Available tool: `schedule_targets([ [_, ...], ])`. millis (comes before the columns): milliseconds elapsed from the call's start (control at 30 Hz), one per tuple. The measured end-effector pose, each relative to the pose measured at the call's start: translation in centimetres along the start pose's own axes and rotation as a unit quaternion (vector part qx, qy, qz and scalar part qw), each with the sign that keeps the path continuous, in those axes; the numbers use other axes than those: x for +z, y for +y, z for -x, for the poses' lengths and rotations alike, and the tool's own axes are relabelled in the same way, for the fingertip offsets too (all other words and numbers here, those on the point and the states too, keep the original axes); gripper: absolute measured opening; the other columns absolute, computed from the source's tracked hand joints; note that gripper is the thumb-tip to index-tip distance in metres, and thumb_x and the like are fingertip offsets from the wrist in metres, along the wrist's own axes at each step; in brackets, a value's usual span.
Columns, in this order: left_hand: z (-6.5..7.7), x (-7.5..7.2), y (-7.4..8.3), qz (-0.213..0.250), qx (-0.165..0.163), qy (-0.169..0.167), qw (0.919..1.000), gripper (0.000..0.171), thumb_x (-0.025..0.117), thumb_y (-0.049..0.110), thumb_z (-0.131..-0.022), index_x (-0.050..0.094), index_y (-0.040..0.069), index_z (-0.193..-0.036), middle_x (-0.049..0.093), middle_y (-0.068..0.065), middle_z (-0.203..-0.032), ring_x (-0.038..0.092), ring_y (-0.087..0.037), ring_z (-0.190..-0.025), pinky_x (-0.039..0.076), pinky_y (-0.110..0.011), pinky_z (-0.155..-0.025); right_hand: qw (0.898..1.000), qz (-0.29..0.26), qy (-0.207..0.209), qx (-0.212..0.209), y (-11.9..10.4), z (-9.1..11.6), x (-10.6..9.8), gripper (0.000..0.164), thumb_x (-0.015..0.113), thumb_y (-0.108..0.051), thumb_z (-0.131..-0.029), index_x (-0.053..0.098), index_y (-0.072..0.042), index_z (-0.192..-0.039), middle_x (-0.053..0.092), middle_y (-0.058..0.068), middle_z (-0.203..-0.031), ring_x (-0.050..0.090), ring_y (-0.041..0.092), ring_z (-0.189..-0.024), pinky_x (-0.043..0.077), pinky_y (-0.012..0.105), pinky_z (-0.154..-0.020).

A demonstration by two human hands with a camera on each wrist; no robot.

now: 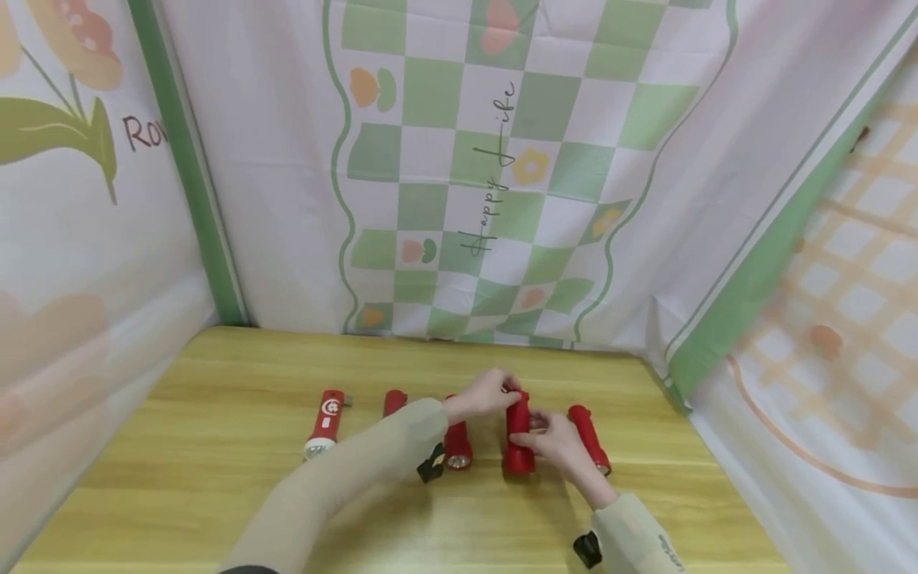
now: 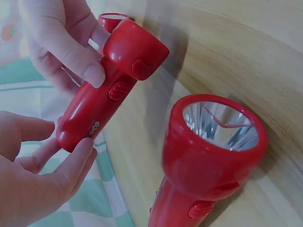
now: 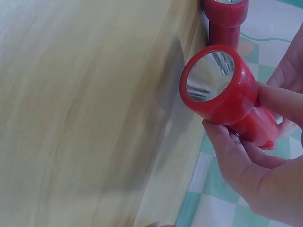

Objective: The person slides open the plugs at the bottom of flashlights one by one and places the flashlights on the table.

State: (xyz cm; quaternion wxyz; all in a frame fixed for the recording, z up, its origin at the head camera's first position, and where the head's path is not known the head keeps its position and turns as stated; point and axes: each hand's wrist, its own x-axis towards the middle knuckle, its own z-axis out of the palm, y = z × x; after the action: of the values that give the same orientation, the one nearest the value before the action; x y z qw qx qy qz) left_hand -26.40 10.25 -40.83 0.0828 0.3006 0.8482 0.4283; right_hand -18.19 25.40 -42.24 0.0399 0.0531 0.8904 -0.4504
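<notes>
A red flashlight is held between both hands, tilted, with its wide head toward the person. My left hand pinches the tail end between thumb and fingers. Around the neck just behind the head, my right hand grips with thumb on one side and fingers on the other. In the left wrist view the held flashlight shows a ridged slide switch on its body. Its clear lens and reflector face the right wrist camera. Another red flashlight lies under the left forearm, partly hidden.
On the wooden table lie more flashlights: a red one beside the right hand, a red one partly behind the left sleeve, and a red-and-white one with metal prongs at far left. Patterned cloth hangs behind the table.
</notes>
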Motion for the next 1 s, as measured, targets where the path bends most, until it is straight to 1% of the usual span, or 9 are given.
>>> schedule_targets([
  [133,0.1,-0.3,-0.1,0.002,0.007,0.010,0.9999,0.017,0.062,0.009,-0.094,0.069,-0.002,-0.106,0.074,-0.016,-0.106,0.069,-0.026,-0.101,0.056,-0.023,-0.084,1.000,-0.003,0.004,-0.008,-0.2,0.0,-0.1,0.046,0.077,-0.011,-0.084,0.060,0.006,-0.123,0.068,0.022,-0.115,0.069,0.031,-0.102,0.063,0.038,-0.076],
  [233,0.2,-0.4,-0.2,0.007,0.015,0.019,0.9997,0.015,0.063,0.008,-0.094,0.069,-0.002,-0.104,0.074,-0.015,-0.104,0.070,-0.026,-0.100,0.056,-0.023,-0.084,1.000,-0.012,0.001,-0.011,-0.3,0.0,-0.1,0.047,0.077,-0.011,-0.084,0.059,0.006,-0.124,0.068,0.022,-0.115,0.069,0.029,-0.100,0.063,0.037,-0.076],
  [367,0.4,-0.6,-0.3,0.016,0.022,0.029,0.9992,0.013,0.064,0.006,-0.093,0.070,-0.001,-0.102,0.074,-0.015,-0.104,0.070,-0.025,-0.099,0.055,-0.022,-0.082,1.000,-0.011,0.002,-0.016,-0.5,0.1,0.0,0.048,0.078,-0.010,-0.083,0.058,0.007,-0.123,0.069,0.022,-0.114,0.070,0.026,-0.098,0.062,0.036,-0.077],
  [567,0.9,-1.2,-0.4,0.044,0.022,0.040,0.9980,0.014,0.065,0.004,-0.092,0.072,-0.001,-0.103,0.074,-0.016,-0.105,0.070,-0.026,-0.097,0.056,-0.020,-0.080,0.999,0.012,0.010,-0.042,-1.1,0.3,0.0,0.051,0.079,-0.011,-0.082,0.058,0.008,-0.124,0.069,0.024,-0.114,0.070,0.031,-0.101,0.061,0.040,-0.085],
  [700,1.3,-1.7,-0.3,0.057,0.017,0.039,0.9974,0.020,0.068,0.005,-0.091,0.071,-0.002,-0.109,0.074,-0.017,-0.109,0.071,-0.027,-0.098,0.058,-0.022,-0.081,0.999,0.017,0.021,-0.040,-1.4,0.4,0.1,0.053,0.080,-0.011,-0.081,0.058,0.007,-0.125,0.069,0.023,-0.115,0.069,0.032,-0.102,0.060,0.041,-0.088],
  [833,1.7,-2.2,-0.4,0.057,0.020,0.040,0.9974,0.022,0.069,0.007,-0.090,0.071,-0.003,-0.110,0.074,-0.017,-0.109,0.071,-0.027,-0.097,0.058,-0.022,-0.080,0.999,0.020,0.025,-0.039,-1.6,0.5,0.2,0.053,0.080,-0.010,-0.080,0.058,0.007,-0.124,0.069,0.024,-0.114,0.069,0.032,-0.101,0.060,0.042,-0.087],
  [1000,2.2,-2.6,-0.3,0.051,0.030,0.048,0.9971,0.019,0.070,0.009,-0.090,0.072,-0.001,-0.106,0.075,-0.016,-0.108,0.073,-0.026,-0.093,0.057,-0.018,-0.075,0.998,0.022,0.028,-0.049,-1.8,0.7,0.3,0.052,0.081,-0.009,-0.079,0.058,0.007,-0.123,0.070,0.022,-0.113,0.070,0.031,-0.100,0.061,0.042,-0.087],
])
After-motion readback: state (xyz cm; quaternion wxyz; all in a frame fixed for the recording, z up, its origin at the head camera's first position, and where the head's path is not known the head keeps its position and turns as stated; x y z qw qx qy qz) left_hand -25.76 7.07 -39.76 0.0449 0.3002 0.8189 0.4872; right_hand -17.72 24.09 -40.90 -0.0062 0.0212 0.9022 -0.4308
